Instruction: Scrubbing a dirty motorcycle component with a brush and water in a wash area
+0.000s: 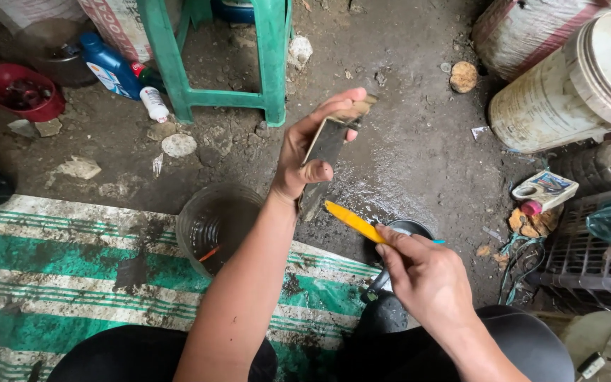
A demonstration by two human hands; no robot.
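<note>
The left hand [305, 152] pinches a dark plate [327, 141]; the right hand [422, 272], gripping a yellow brush [351, 221] at its 5 o'clock, could jog it loose.

Both forearms are bare, no sleeves or jewellery showing, with black trousers covering the knees.

I note dark grey strip [328, 141] in left hand [305, 159]; yellow tool [353, 221] (blue tip behind fingers) in right hand [422, 272]. Below both grips: green-and-white striped mat [72, 283], dirt-smudged. Beyond left grip: green stool [213, 56], blue bottle [111, 67], red bowl [19, 88]. Beyond right grip: cream bucket [574, 88].
</note>
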